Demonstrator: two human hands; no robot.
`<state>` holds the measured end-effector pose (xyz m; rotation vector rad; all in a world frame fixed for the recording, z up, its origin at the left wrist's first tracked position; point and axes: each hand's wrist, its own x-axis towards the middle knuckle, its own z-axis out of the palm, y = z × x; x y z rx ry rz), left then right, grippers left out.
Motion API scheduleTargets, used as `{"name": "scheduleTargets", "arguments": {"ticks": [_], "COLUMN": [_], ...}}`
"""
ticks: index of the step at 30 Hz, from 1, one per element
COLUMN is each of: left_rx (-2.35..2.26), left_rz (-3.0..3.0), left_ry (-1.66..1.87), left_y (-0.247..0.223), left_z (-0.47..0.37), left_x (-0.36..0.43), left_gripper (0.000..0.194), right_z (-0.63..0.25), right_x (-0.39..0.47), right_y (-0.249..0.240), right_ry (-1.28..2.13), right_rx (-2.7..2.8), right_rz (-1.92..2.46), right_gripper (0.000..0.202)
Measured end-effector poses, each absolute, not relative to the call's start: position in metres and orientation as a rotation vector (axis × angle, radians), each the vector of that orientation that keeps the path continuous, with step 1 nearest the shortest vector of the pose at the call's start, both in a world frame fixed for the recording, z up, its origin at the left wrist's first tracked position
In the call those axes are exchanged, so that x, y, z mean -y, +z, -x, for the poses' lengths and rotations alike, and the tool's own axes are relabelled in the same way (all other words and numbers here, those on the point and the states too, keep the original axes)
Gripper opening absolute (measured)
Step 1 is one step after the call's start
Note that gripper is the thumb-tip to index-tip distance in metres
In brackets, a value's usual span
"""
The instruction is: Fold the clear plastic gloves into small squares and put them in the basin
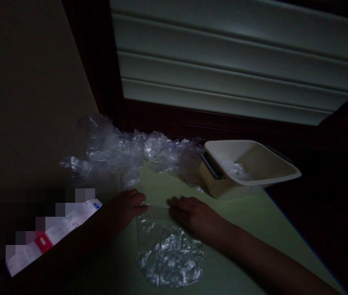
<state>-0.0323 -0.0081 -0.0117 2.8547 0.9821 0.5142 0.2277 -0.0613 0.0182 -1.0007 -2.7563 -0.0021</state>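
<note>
— Where is the clear plastic bag [170,256]?
— It lies on the green counter [250,215], just below the left grip [130,203] and the right grip [194,215].
— How are they?
— The left one is narrow, at the bag's upper left corner (whether it pinches, I cannot tell). The right one rests at the upper right, fingers stretched; its hold I cannot tell.
— Beyond both?
— Crumpled plastic [157,146], and rightward a pale bin [223,186].

The flat bag [174,258] is clear, crinkled, glossy plastic, as is the crumpled film [157,147]. The bin [230,188] looks like smooth, hard plastic with a low sheen; the tabletop [247,211] looks matt, the slatted panel [223,51] smooth.
</note>
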Motion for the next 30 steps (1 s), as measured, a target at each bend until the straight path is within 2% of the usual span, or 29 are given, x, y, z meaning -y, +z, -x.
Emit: {"name": "scheduleTargets", "arguments": {"ticks": [7, 12, 15, 19, 30], "left_rx": [-0.961, -0.957, -0.953, -0.933, -0.969], "left_rz": [-2.841, -2.851, -2.866, -2.885, -2.765], "left_ry": [0.477, 0.448, 0.432, 0.438, 0.551], "left_y": [-0.005, -0.003, -0.003, -0.008, -0.016], "left_z": [0.035, 0.033, 0.033, 0.035, 0.035], "left_x": [0.01, 0.011, 0.011, 0.01, 0.008], "left_gripper": [0.021, 0.022, 0.022, 0.018, 0.019], "right_z": [-0.276, -0.275, -0.263, -0.252, -0.248], "right_x": [0.084, 0.08, 0.068, 0.054, 0.06], "right_y": [0.009, 0.023, 0.029, 0.022, 0.009], "right_ry": [0.158, 0.415, 0.51, 0.496, 0.385], "right_rx": [2.582, 2.451, 2.366, 2.344, 2.439], "right_rz": [1.213, 1.265, 1.424, 1.526, 1.563], "right_gripper": [0.031, 0.036, 0.024, 0.009, 0.014]}}
